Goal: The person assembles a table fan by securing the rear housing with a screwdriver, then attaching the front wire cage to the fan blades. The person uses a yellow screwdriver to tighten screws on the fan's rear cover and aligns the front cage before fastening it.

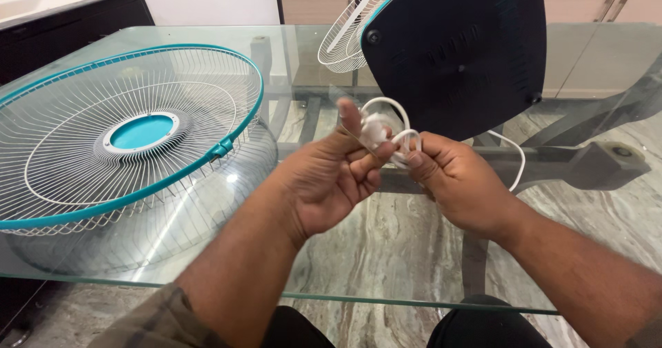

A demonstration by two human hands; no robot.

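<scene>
White cord (386,131), coiled into loops, sits between both hands above the glass bench (414,65). Left hand (331,179) fingers pinch the bundle; right hand (458,182) fingers clench a loop. A teal-rimmed fan grille (131,134) lies to the left, the dark fan base (458,52) behind.

A glass table (414,279) stands over marbled floor (386,238), wooden cabinets (593,3) behind.

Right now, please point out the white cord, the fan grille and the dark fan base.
white cord (383,126), head view, on the coiled bundle.
fan grille (141,131), head view, teal centre cap.
dark fan base (458,52), head view, flat underside.
</scene>
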